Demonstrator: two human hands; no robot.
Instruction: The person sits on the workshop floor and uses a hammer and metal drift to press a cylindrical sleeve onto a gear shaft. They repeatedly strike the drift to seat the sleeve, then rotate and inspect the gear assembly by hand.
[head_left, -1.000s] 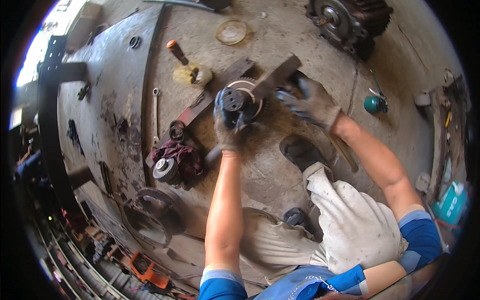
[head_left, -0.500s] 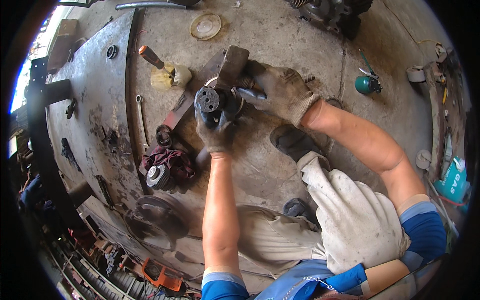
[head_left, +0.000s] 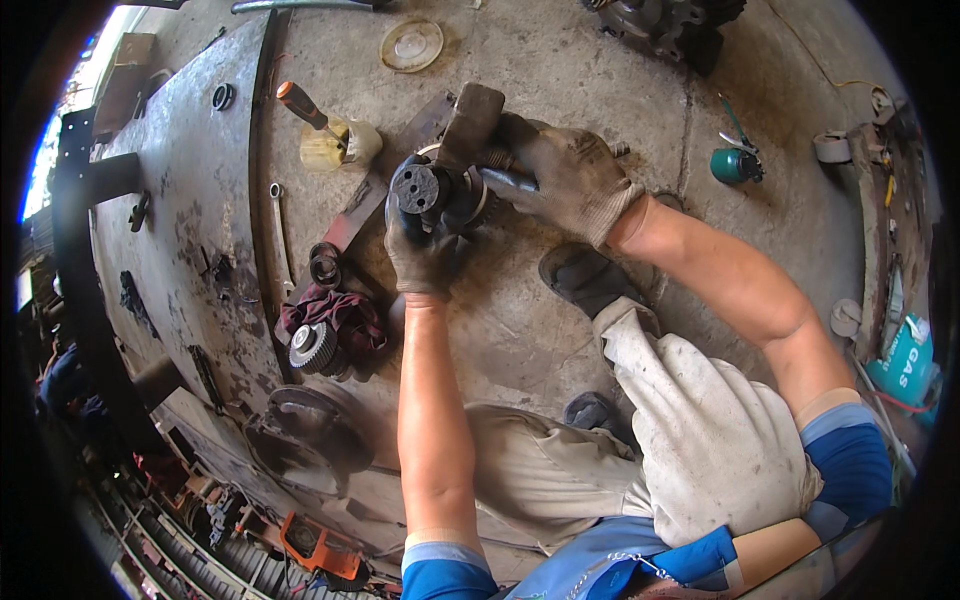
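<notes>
My left hand (head_left: 422, 262), in a dirty work glove, is closed around a dark round metal part (head_left: 418, 188) with small holes in its end face. My right hand (head_left: 575, 180), also gloved, grips a hammer (head_left: 473, 122) by its ribbed metal handle. The blocky hammer head sits right beside the round part, and I cannot tell whether they touch. A pale ring edge shows around the part, partly covered by the head and my fingers. Beneath both hands runs a long, dark metal bar (head_left: 352, 218) with a reddish section.
Left of my hands stand a cut plastic container (head_left: 322, 150) with an orange-handled screwdriver (head_left: 298, 100), a wrench (head_left: 279, 235), dark rings (head_left: 325, 265), a maroon rag (head_left: 345, 318) and a gear (head_left: 312, 348). A round lid (head_left: 411, 46) lies beyond; a green oil can (head_left: 736, 165) stands right.
The view has shifted slightly. My left wrist has moved a little to the left, and the round part and hammer sit slightly higher in the picture. Both grips stay the same.
</notes>
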